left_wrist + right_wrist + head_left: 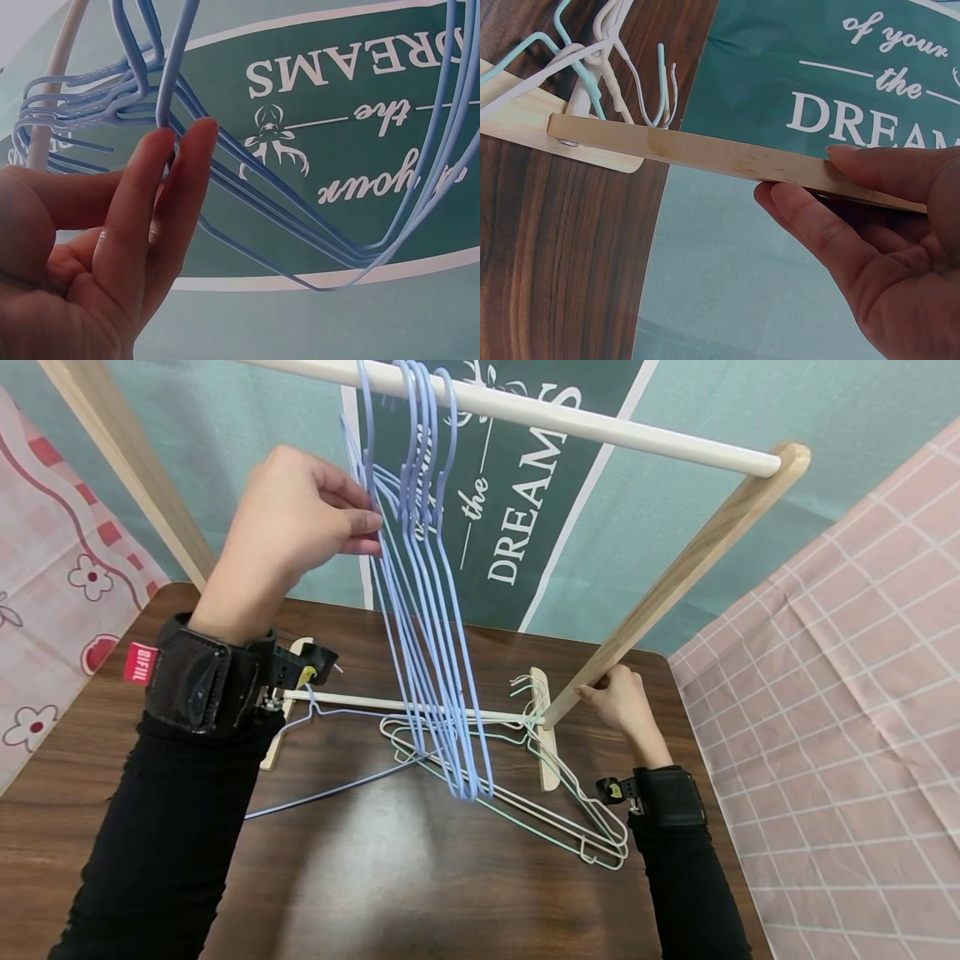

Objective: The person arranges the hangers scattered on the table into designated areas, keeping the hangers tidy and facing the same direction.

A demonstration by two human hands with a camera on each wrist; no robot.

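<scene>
Several blue clothes hangers (pixel 459 635) hang bunched by their hooks on the white top rod (pixel 600 433) of a rack. My left hand (pixel 288 518) pinches the leftmost blue hanger (pixel 174 75) just below its hook, between thumb and fingers. Low on the right side, my right hand (pixel 626 703) grips the rack's wooden post (pixel 678 568). In the right wrist view, thumb and fingers lie on opposite sides of that post (pixel 705 150).
White and pale green hangers (pixel 551 808) lie in a tangle by the lower rod (pixel 360 702) and the right wooden foot (pixel 549 764). Another blue hanger (pixel 330 793) lies on the brown table (pixel 360 893) at left. Behind hangs a dark green lettered cloth (pixel 480 585).
</scene>
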